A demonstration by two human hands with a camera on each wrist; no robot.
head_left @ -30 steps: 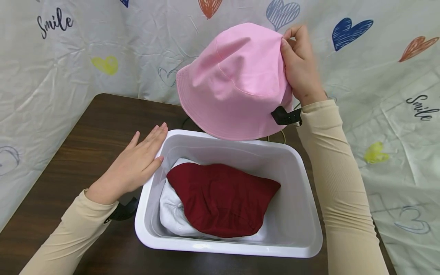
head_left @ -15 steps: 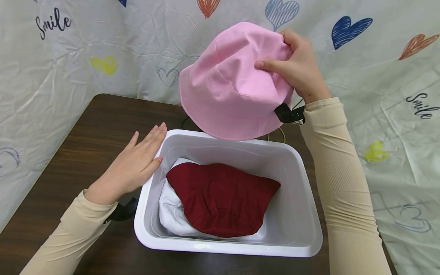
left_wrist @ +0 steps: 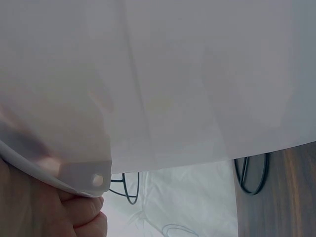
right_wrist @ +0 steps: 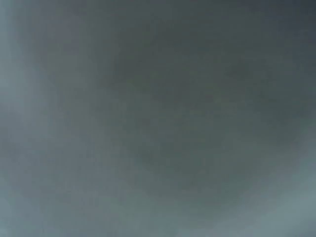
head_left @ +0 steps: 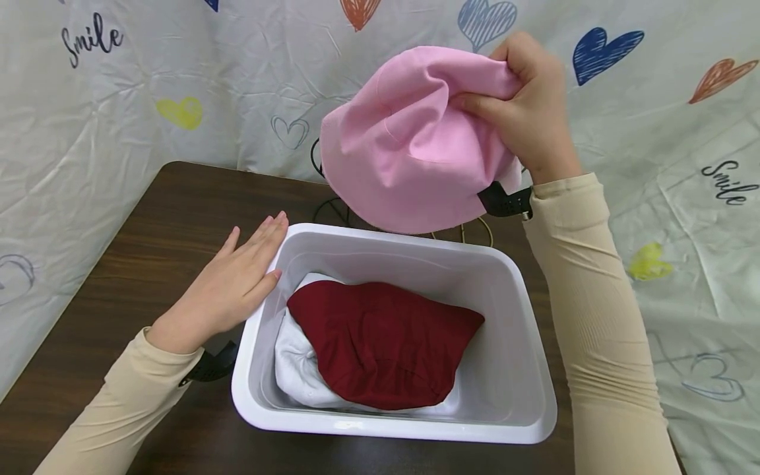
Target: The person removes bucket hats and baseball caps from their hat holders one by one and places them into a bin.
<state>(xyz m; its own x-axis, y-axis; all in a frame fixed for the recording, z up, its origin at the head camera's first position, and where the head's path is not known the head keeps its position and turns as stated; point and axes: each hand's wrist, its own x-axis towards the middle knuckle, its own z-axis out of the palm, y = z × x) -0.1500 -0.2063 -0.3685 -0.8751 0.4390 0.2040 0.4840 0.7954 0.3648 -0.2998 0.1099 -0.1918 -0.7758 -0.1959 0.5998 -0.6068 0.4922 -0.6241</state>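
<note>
A pink bucket hat (head_left: 404,152) hangs above the far rim of a white plastic tub (head_left: 392,432). My right hand (head_left: 528,105) grips it by the crown's right side, the thumb pressing folds into the cloth. Inside the tub, a dark red hat (head_left: 386,349) lies over a white cloth item (head_left: 299,363), whose kind I cannot tell. Against the tub's left rim rests my left hand (head_left: 228,287), fingers straight. The left wrist view shows the tub's outer wall (left_wrist: 173,89) and part of that hand (left_wrist: 74,212). Only a grey blur fills the right wrist view.
The tub stands on a dark wooden table (head_left: 136,244). Thin cables (head_left: 332,208) lie behind the tub, partly covered by the pink hat. A white sheet (head_left: 237,79) printed with hearts and "Smile" hangs behind and to the right.
My right hand has shifted from pinching the hat's edge to a deeper grip with the thumb across the crown. The hat has moved slightly right and creased more. My left hand stays put.
</note>
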